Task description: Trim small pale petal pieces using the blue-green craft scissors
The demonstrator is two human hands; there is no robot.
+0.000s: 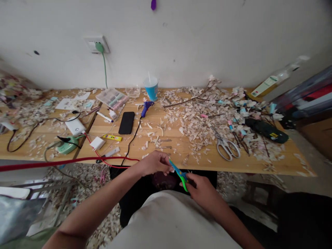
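Note:
My right hand (201,188) is closed around the green handle of small blue-and-green scissors (176,170), just in front of the table's edge. Their blue blades point up and to the left, toward my left hand (156,162). Between its thumb and fingers, my left hand pinches a small whitish scrap (172,169), close beside the blades. Whether the blades touch the scrap I cannot tell. Pale petal-like scraps (193,128) lie thickly over the table, mostly to the right.
On the wooden table (160,138) lie a purple glue gun (147,108), a black phone (127,122), grey-handled scissors (228,148) and a flowering branch (186,100). A blue cup (151,89) stands by the wall. A red cable (64,162) runs along the front edge.

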